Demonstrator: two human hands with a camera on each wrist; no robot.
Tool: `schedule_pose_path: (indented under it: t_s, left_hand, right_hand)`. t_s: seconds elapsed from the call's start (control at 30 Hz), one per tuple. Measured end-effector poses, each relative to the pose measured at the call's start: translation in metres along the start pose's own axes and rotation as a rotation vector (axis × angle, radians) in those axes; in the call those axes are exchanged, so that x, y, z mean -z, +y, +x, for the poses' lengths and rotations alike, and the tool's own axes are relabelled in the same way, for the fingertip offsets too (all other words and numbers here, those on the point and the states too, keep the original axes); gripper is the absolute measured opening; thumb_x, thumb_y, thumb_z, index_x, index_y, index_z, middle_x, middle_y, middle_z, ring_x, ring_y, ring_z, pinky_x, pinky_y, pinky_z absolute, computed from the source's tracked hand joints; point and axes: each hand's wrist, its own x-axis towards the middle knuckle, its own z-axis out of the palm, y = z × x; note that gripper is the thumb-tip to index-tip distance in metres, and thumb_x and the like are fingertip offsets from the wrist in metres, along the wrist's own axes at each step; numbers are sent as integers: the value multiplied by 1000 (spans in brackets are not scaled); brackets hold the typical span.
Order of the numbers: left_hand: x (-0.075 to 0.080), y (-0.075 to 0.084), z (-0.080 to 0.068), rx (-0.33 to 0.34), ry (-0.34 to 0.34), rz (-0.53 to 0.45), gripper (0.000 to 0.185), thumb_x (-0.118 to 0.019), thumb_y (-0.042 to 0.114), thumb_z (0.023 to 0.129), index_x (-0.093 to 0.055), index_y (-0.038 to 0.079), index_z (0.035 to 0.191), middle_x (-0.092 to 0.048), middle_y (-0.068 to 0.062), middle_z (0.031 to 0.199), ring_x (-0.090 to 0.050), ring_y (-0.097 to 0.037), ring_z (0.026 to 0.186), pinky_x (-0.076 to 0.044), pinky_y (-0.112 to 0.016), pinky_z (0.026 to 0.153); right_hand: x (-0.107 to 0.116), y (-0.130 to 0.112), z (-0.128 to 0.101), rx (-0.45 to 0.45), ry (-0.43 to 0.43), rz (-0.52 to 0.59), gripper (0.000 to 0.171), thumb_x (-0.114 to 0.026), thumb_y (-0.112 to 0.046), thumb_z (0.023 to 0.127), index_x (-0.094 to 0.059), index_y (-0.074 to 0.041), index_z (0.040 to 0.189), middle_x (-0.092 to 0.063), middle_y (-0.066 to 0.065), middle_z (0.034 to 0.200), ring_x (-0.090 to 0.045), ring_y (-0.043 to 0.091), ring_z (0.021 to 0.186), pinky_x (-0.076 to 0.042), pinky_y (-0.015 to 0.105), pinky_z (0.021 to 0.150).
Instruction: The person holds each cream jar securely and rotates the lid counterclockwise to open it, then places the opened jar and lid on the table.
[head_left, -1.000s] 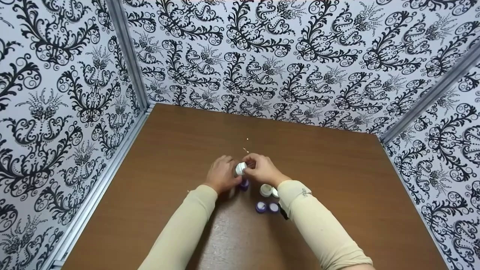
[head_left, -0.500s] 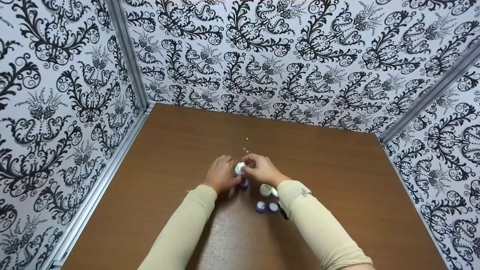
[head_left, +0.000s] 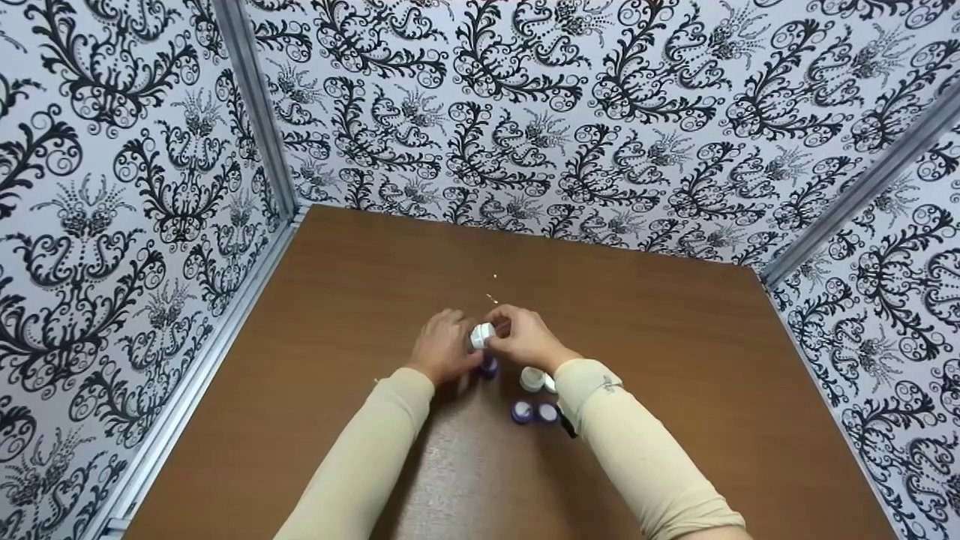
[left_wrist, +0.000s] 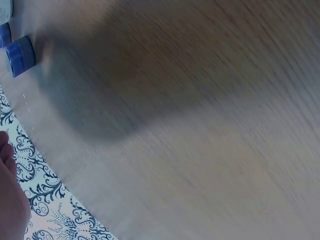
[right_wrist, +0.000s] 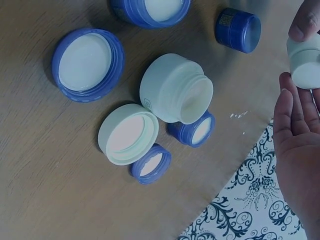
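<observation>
A small white jar (head_left: 482, 335) is held between both hands just above the brown table. My left hand (head_left: 444, 346) grips it from the left. From the other side, my right hand (head_left: 525, 339) pinches its right end with thumb and fingertips. In the right wrist view the jar (right_wrist: 305, 62) has a thumb pressed on it from above, with the fingers of my right hand (right_wrist: 295, 130) below. Just below the hands in the head view stands a small blue-purple jar (head_left: 488, 369). Most of the left hand's grip is hidden.
In the right wrist view, an open white jar (right_wrist: 175, 90), a white lid (right_wrist: 107, 142), a large blue lid (right_wrist: 117, 65), an open small blue jar (right_wrist: 182, 131) and a small blue lid (right_wrist: 162, 167) lie close together. Pale specks (head_left: 492, 298) dot the table; patterned walls (head_left: 525, 150) enclose it.
The white jar has turned slightly between the fingers. Both hands stay in nearly the same place, and the other jars and lids have not moved.
</observation>
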Motion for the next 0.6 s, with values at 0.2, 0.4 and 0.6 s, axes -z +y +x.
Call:
schedule_pose_path:
  t_s: [0.2,0.4,0.6]
  left_hand:
    - [1,-2,-1,22,-13,-10,45,-78,38,74,-72,5,105,-66,-10,102,-62,-34,104,-43,-45,100]
    - [1,-4,0,34,-17,-10,45,-77,39,76,-73,5,105,-67,-11,104,-62,-33,104,-43,-45,101]
    - [-1,-4,0,30,-3,-3,44,-78,40,76,-72,6,103,-67,-10,100,-63,-33,101,-42,-44,102]
  right_hand:
    - [1,1,0,7,10,5,34,-71,-5,79,-64,1,112,-70,10,96,-67,27,91,-54,37,81]
    - [2,4,0,-3,27,-20,34,-71,-7,78,-65,-1,111,-71,9,96,-68,26,91,-55,36,81]
    - [2,5,0,-21,40,-45,33,-73,-8,78,-66,-3,110,-71,7,97,-68,23,91,-54,34,81]
